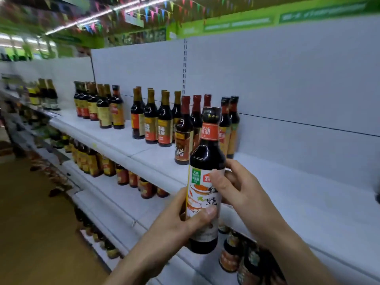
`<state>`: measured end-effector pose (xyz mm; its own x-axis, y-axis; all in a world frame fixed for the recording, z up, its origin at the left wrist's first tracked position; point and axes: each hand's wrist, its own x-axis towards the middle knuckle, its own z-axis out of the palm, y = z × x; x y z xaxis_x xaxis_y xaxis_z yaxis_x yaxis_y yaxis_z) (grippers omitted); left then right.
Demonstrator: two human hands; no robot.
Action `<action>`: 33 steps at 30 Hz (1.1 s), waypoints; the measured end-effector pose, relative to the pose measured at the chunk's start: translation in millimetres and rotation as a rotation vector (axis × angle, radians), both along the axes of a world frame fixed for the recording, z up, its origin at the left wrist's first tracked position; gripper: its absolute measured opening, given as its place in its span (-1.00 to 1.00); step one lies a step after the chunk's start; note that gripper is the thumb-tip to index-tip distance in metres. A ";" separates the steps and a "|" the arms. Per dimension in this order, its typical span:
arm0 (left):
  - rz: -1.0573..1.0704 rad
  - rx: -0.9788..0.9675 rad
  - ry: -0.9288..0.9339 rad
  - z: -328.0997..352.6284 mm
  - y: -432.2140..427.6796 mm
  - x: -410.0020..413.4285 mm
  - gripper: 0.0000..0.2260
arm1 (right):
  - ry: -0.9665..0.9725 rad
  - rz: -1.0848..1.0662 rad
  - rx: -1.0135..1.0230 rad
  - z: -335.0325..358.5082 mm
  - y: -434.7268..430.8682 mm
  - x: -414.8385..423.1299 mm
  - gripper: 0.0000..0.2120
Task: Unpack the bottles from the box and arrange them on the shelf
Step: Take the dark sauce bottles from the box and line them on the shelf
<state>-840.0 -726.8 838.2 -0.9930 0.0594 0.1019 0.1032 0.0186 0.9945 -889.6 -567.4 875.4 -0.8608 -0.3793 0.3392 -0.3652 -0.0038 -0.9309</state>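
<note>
— Hands, both of them, on one dark glass bottle with a white and orange label (206,153), lower centre of the frame.
— How have they got it?
— The left hand (176,221) comes up from the lower left and wraps round the lower body, thumb lying across the front of the label. The right hand (240,188) reaches in from the lower right, fingers curled behind the bottle, thumb pressed on the label higher up.
— Is it standing on anything?
— No. It's upright in the air, in front of the long white top shelf (298,202) and not touching it.
— And on that shelf?
— Just behind the held one, mid-frame, stand brown bottles with red caps (183,130). Left of those are dark bottles with gold caps (164,120), then another bunch of gold-capped bottles (102,108) further left, all upright near the back panel.
— Lower down?
— The shelf underneath carries more dark bottles with orange labels (92,161), too blurred to read. Strings of coloured pennants (148,11) hang across the top of the frame.
</note>
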 end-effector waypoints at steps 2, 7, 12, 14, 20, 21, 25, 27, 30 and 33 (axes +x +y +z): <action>-0.072 -0.001 0.003 2.0 16.3 -9.8 -0.61 | 0.005 -0.072 0.000 1.5 19.2 1.9 -0.56; -0.216 0.006 0.006 4.7 62.5 -31.7 -0.66 | 0.011 -0.225 -0.006 6.1 69.3 4.8 -0.60; -0.315 0.001 0.029 8.9 112.7 -49.1 -0.67 | 0.025 -0.335 0.005 10.2 119.8 6.9 -0.58; -0.353 -0.013 0.044 11.2 134.9 -55.2 -0.66 | 0.033 -0.367 0.001 12.6 141.7 7.5 -0.60; -0.443 -0.010 0.079 14.9 190.0 -73.0 -0.66 | 0.049 -0.454 0.008 16.7 196.1 4.3 -0.57; -0.458 -0.011 0.087 15.2 200.9 -75.9 -0.67 | 0.057 -0.464 0.010 17.3 206.2 4.2 -0.57; -0.522 0.008 0.089 11.5 239.7 -89.0 -0.67 | 0.088 -0.508 0.025 18.2 243.3 2.9 -0.62; -0.555 0.001 0.087 8.6 258.7 -95.0 -0.63 | 0.097 -0.540 0.030 16.5 260.1 2.2 -0.64; -0.587 0.018 0.089 3.2 283.2 -103.2 -0.58 | 0.089 -0.569 0.023 11.5 281.4 0.7 -0.65; -0.643 0.019 0.070 -3.0 305.1 -112.8 -0.57 | 0.071 -0.591 0.016 6.2 300.2 -1.4 -0.66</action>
<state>-952.8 -421.7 835.2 -0.7509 0.6374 0.1726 0.1529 -0.0864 0.9845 -891.0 -267.3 881.7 -0.9032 0.1519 0.4015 -0.3619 0.2333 -0.9025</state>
